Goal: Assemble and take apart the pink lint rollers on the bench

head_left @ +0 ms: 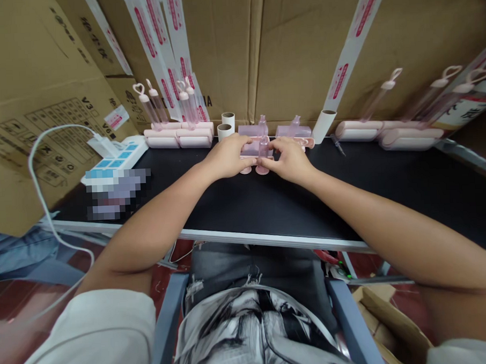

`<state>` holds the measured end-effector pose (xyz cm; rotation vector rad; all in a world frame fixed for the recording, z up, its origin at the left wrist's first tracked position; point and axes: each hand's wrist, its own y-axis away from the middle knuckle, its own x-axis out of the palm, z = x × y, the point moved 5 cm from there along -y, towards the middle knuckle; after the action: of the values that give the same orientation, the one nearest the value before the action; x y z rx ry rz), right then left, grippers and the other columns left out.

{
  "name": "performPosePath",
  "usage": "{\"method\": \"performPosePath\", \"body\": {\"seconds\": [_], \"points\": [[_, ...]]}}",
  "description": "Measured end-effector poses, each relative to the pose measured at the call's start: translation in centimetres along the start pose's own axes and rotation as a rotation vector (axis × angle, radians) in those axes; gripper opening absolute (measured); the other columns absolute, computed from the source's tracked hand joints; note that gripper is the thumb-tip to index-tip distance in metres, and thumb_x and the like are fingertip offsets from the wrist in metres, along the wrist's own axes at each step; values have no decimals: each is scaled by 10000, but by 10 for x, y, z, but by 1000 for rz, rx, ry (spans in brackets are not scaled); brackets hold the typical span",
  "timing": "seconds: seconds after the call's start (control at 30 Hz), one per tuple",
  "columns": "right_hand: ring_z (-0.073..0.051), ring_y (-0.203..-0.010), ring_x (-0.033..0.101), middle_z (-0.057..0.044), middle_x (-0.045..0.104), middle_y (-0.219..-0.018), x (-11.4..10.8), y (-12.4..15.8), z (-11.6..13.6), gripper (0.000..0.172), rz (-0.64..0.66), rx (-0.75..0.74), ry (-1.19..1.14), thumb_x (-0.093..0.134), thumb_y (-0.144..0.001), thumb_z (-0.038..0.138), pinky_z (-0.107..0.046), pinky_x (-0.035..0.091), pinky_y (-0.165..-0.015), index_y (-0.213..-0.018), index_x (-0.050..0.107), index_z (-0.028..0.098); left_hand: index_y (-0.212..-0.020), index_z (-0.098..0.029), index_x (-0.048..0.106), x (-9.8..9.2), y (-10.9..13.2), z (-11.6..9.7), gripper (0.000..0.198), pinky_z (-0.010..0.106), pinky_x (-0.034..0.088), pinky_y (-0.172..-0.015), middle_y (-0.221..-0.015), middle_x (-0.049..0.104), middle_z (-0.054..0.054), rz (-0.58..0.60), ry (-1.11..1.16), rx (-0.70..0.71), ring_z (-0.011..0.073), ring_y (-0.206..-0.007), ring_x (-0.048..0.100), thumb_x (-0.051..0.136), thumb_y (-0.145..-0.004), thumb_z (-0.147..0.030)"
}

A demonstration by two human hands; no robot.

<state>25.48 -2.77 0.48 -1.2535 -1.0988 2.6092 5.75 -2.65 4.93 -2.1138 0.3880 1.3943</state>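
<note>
Near the table's back edge, my left hand and my right hand face each other around a pink and translucent purple piece. The left fingers wrap its left side, and the right thumb and fingers pinch its right side. A clear pink bottle-shaped part stands upright between the fingertips. Two round pink bases show below the hands. Just behind and to the right lies a similar purple and pink piece with an upright clear part. The fingers hide part of the held piece.
White cardboard tubes stand beside the work. Pink pieces with heart-topped wands sit at the back left, more at the right. A power strip with a white cable is at the left. Cardboard rises behind the black table.
</note>
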Motion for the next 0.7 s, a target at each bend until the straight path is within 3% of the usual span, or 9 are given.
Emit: {"method": "performPosePath", "body": {"seconds": [0.17, 0.3, 0.4, 0.47, 0.53, 0.63, 0.7], "points": [[-345, -1019, 696, -136, 775, -1129, -5, 2, -1, 469, -72, 29, -44, 840, -833, 539, -539, 551, -959, -1161, 774, 211, -1425, -153, 739, -6, 0, 1, 579, 396, 545, -999, -1255, 749, 133, -40, 5, -34, 272, -1104, 715, 774, -915, -425], [-319, -970, 698, -116, 766, -1080, -12, 4, 5, 422, -143, 47, -46, 764, -919, 580, -508, 550, -932, -1128, 742, 215, -1389, -172, 746, -8, 0, 2, 528, 406, 536, -1052, -1249, 743, 117, -82, 10, -12, 274, -1147, 697, 765, -908, -390], [-293, -964, 702, -108, 763, -1076, -32, 0, 5, 350, -243, 51, -32, 686, -1026, 545, -465, 540, -905, -1123, 709, 210, -1361, -178, 748, -10, 0, 2, 484, 397, 536, -1059, -1232, 734, 105, -117, 19, -11, 262, -1134, 691, 749, -919, -375], [-277, -988, 703, -126, 766, -1087, -61, -8, -7, 291, -358, 80, 28, 646, -1090, 459, -444, 521, -905, -1143, 705, 179, -1343, -177, 746, -13, 2, 2, 444, 395, 540, -1048, -1220, 731, 100, -159, 24, -15, 250, -1099, 686, 725, -943, -369], [-260, -1018, 698, -165, 767, -1099, -103, -19, -36, 241, -529, 172, 158, 612, -1131, 337, -444, 489, -920, -1134, 717, 121, -1328, -178, 743, -17, 3, 1, 410, 394, 544, -1041, -1220, 729, 98, -205, 30, -15, 242, -1081, 679, 708, -964, -364], [-242, -1063, 698, -254, 763, -1163, -176, -25, -110, 238, -721, 499, 362, 627, -1117, 220, -464, 445, -896, -1166, 743, 17, -1301, -175, 745, -23, 6, -3, 367, 383, 548, -1029, -1210, 727, 94, -259, 51, -8, 229, -1050, 673, 684, -972, -325], [-289, -1175, 706, -330, 737, -1257, -219, -14, -165, 292, -802, 710, 475, 740, -1055, 210, -499, 419, -895, -1247, 738, -9, -1284, -171, 749, -27, 7, -5, 352, 377, 548, -1018, -1186, 727, 88, -285, 67, 3, 221, -1023, 673, 673, -962, -291]]}}
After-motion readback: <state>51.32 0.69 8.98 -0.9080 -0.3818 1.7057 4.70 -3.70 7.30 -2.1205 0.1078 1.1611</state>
